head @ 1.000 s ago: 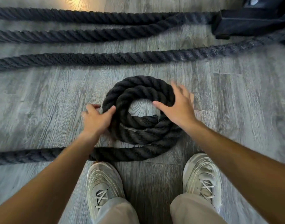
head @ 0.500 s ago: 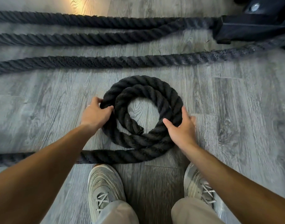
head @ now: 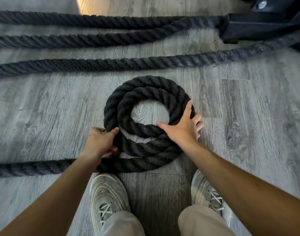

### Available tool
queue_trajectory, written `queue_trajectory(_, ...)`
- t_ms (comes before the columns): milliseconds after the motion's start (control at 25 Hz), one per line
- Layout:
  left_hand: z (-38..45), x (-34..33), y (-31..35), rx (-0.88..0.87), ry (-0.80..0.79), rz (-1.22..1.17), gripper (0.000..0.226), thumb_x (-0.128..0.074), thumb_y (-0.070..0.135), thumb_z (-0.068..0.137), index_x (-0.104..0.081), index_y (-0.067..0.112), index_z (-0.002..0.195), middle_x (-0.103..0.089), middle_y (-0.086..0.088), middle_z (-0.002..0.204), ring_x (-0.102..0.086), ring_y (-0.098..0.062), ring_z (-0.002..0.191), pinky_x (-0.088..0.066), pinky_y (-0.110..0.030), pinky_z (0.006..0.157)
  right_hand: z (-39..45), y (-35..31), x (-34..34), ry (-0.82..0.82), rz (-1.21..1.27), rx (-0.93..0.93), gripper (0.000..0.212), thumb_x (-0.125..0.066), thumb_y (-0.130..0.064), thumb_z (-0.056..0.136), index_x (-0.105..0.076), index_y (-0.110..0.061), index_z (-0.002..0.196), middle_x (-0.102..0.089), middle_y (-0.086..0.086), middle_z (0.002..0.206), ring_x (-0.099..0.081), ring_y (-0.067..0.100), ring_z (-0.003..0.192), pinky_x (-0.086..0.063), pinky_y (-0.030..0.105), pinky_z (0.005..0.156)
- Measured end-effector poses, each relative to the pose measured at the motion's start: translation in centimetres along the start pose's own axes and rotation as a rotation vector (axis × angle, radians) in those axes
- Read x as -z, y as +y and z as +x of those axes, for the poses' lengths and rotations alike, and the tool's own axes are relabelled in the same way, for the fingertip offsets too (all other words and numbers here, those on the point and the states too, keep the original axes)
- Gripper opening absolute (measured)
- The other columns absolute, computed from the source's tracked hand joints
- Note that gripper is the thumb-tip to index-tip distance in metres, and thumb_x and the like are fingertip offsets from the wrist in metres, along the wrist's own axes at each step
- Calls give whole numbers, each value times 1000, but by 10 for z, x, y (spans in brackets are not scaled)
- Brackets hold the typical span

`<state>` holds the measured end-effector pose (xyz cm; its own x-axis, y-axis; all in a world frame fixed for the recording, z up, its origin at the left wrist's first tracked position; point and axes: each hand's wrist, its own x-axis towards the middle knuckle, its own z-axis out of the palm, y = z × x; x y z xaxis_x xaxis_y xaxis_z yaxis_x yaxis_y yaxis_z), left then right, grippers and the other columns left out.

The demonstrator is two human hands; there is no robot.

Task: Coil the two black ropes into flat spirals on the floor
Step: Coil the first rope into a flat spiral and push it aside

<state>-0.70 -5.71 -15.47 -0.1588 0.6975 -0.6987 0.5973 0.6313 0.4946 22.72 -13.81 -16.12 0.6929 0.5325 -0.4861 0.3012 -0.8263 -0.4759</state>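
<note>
Left hand [head: 101,143] grips the coil [head: 145,123]; right hand [head: 181,128] presses flat, fingers spread. Easing off might let the stiff rope spring loose.

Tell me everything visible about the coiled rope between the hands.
The coil is thick, black, twisted rope, slightly fuzzy, lying flat on the grey wood-look floor in about two loose turns around a bare centre. Its tail runs off to the left, just ahead of the shoes. The left hand grips the outer turn at the near left; the right hand presses flat on the right side.
</note>
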Motion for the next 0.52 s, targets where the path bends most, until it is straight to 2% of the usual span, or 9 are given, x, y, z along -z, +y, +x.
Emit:
queue_trajectory(40,4,5,4,12,-39,48,55,-71,46,89,-52,4,120,-70,-16,77,-66,-23,51,-58,-35,48,-6,7,-4,9,-3,29,125,-82,-60,68,0,-39,160,-18,11,153,-22,39,138,-34,56,109)
queue_trajectory(120,12,12,16,-26,-82,181,68,-73,50,85,-47,12,134,-70,-16,105,-71,-30,80,-61,-41,66,-4,15,-7,44,35,72,117,-80,-46,73,-3,-38,161,-22,8,150,-26,38,132,-37,54,108)
queue_trajectory(200,19,15,34,-253,11,452,86,-76,52,80,-30,27,150,-55,-17,136,-60,-37,117,-53,-49,96,-2,16,-6,57,63,72,115,-78,-41,74,-3,-38,161,-22,7,149,-26,35,132,-34,55,110)
queue_trajectory(240,21,14,47,-392,36,511,87,-75,50,81,-27,34,152,-48,-17,142,-53,-38,127,-45,-49,106,-1,16,-7,62,70,80,115,-78,-40,74,-2,-38,161,-22,6,150,-25,34,132,-34,55,111)
queue_trajectory(320,28,12,71,-556,-41,474,80,-72,49,84,-30,43,152,-45,-15,145,-48,-34,133,-37,-42,113,-4,17,-9,61,69,95,115,-77,-41,75,-1,-38,161,-22,6,149,-24,32,132,-33,53,112)
queue_trajectory(400,39,7,87,-604,-110,518,80,-70,54,85,-30,45,153,-45,-13,147,-47,-31,135,-35,-39,116,-6,24,-10,56,31,129,116,-77,-44,75,-1,-38,162,-22,7,147,-25,31,130,-34,54,112)
queue_trajectory(520,51,2,90,-649,-88,679,83,-66,63,84,-28,43,155,-49,-16,143,-51,-34,131,-40,-40,112,3,25,-4,-32,-64,227,116,-78,-43,76,2,-40,161,-20,6,149,-23,32,132,-34,54,113)
